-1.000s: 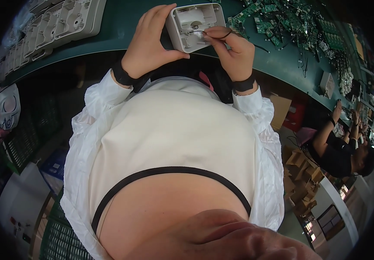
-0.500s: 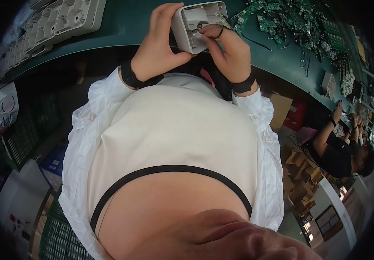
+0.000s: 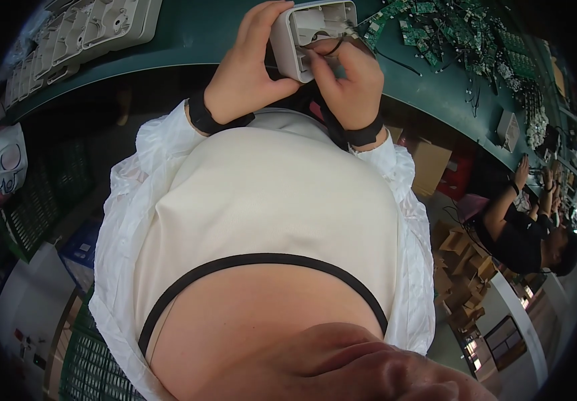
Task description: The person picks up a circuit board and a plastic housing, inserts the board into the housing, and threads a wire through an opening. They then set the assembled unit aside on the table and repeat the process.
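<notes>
A white plastic housing (image 3: 293, 50) with an open hollow side is held up at the near edge of the green table. My left hand (image 3: 245, 70) grips its left side, with the fingers along the far edge and the thumb at the near corner. Fingers of my right hand (image 3: 352, 77) reach into the hollow, pinched together on what looks like a dark thin cable. The fingertips and the cable's end are partly hidden inside the housing. A round dark part shows within it.
Stacked white housings (image 3: 101, 30) stand at the far left of the table (image 3: 195, 40). Green circuit boards (image 3: 428, 30) with dark wires lie heaped to the right. Another white housing (image 3: 507, 130) sits farther right, near a co-worker (image 3: 522, 234). Cardboard pieces (image 3: 459, 267) lie below.
The housing and my left hand have shifted slightly right. My right hand has moved a little left, its fingers and wrist turned further in toward the housing.
</notes>
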`<state>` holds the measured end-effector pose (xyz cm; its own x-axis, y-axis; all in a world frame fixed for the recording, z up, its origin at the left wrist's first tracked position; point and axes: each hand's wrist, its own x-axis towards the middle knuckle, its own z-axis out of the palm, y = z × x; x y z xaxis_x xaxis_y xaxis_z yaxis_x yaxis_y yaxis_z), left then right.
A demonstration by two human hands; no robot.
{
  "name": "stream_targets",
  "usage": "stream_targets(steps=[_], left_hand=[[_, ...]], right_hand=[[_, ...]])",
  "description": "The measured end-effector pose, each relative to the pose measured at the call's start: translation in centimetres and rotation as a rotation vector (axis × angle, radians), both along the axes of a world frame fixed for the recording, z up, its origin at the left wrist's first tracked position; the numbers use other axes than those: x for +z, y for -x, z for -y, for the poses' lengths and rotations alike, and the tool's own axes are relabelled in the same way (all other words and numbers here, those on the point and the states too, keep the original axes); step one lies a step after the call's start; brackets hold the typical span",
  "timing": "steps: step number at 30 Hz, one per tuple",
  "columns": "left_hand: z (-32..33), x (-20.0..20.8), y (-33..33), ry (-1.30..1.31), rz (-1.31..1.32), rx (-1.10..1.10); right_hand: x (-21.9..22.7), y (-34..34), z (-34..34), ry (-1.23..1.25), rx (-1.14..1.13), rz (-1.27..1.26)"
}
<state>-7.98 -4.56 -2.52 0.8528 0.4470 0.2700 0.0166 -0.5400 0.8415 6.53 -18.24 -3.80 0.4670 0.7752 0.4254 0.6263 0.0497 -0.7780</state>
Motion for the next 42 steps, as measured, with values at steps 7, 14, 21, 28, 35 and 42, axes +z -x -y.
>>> stream_targets(steps=[7, 14, 21, 28, 35, 42], left_hand=[[0.3, 0.4, -0.3, 0.21, -0.055, 0.001], [-0.5, -0.6, -0.2, 0.341, -0.039, -0.046], [-0.6, -0.4, -0.3, 0.309, -0.039, -0.046], [-0.8, -0.1, -0.2, 0.332, -0.097, -0.018], [-1.4, -1.5, -1.0, 0.06, 0.502, -0.247], [-2.4, -5.3, -1.5, -0.098, 0.404, -0.106]], right_hand=[[0.1, -0.8, 0.1, 0.096, -0.034, -0.088], [2.2, -1.9, 0.6, 0.094, -0.391, -0.148], [-0.9, -6.9, 0.1, 0.099, -0.132, 0.249], [1.4, -4.2, 0.9, 0.402, -0.232, 0.18], [2.6, -2.6, 0.8, 0.458, -0.361, 0.481], [3.0, -1.7, 1.3, 0.046, -0.144, 0.108]])
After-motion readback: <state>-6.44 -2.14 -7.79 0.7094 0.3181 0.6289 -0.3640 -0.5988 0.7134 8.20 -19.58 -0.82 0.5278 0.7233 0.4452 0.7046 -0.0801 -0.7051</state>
